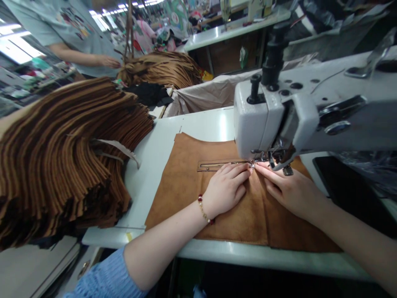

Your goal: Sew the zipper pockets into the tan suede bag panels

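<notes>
A brown leather-like panel (180, 182) lies on the pale table under the sewing machine's head. A zipper (212, 165) with metal teeth is set into it, framed by a stitched rectangle. My left hand (228, 186) rests flat on the panel over part of the zipper, fingertips close to the machine's presser foot (273, 159). My right hand (290, 188) lies on the panel at the other side, its fingers stretched toward the same spot. Between the two sets of fingertips a small shiny metal piece shows, perhaps the zipper pull. The needle point itself is hard to make out.
The white sewing machine (338, 99) reaches in from the right. A tall stack of brown panels (62, 161) stands at the left. Behind it are another brown pile (167, 68) and a standing person (77, 41). A dark flat object (353, 190) lies at right.
</notes>
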Tool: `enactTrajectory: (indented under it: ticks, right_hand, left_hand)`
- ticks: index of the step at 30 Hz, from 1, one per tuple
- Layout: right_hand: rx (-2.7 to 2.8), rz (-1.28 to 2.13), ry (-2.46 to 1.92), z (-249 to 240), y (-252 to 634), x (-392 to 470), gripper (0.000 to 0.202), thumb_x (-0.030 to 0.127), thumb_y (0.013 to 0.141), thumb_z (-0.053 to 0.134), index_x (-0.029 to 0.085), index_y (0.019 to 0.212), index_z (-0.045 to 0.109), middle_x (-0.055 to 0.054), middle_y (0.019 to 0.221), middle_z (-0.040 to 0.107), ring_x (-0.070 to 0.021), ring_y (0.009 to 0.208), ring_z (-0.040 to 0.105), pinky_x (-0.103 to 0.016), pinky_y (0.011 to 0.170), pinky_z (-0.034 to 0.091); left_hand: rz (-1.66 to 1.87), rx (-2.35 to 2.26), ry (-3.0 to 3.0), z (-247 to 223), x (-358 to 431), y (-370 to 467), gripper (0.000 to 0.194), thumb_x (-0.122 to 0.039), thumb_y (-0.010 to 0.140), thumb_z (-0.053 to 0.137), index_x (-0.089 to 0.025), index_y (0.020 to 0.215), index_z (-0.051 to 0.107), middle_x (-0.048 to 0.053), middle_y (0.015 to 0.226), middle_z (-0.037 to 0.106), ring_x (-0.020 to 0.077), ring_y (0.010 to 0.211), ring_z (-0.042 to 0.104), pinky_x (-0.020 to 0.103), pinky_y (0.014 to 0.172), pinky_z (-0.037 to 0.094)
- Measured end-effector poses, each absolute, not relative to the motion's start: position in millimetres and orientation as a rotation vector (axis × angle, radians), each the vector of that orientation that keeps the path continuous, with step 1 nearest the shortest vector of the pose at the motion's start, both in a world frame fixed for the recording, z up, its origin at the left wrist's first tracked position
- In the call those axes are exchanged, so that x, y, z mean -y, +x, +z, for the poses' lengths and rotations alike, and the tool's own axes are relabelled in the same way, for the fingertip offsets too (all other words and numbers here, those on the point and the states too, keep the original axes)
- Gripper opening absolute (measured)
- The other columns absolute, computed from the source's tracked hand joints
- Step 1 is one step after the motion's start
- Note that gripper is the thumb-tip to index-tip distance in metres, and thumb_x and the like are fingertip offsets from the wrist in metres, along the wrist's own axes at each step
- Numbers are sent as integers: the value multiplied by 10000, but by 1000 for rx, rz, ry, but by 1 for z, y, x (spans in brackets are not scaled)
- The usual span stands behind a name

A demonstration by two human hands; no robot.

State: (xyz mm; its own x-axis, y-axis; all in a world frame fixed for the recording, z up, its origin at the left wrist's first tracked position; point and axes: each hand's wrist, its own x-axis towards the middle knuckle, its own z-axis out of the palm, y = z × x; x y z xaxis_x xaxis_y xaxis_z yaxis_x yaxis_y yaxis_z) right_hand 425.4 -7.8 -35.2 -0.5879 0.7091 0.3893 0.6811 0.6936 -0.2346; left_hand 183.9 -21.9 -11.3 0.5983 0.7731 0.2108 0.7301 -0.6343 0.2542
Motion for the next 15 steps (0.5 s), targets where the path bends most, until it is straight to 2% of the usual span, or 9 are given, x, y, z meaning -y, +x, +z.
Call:
enactTrajectory:
  ticks: [15]
  right_hand:
    - [2441,39,-1066,-39,426,4,453,188,970,511,167,1420,559,-112,1368,646,-255,1229,623,-410,1035,522]
  left_hand:
    - [524,-1227,2701,-17,16,179,341,-200,984,518,-205,1312,613,54,1455,568,239,1303,529,431,1154,438]
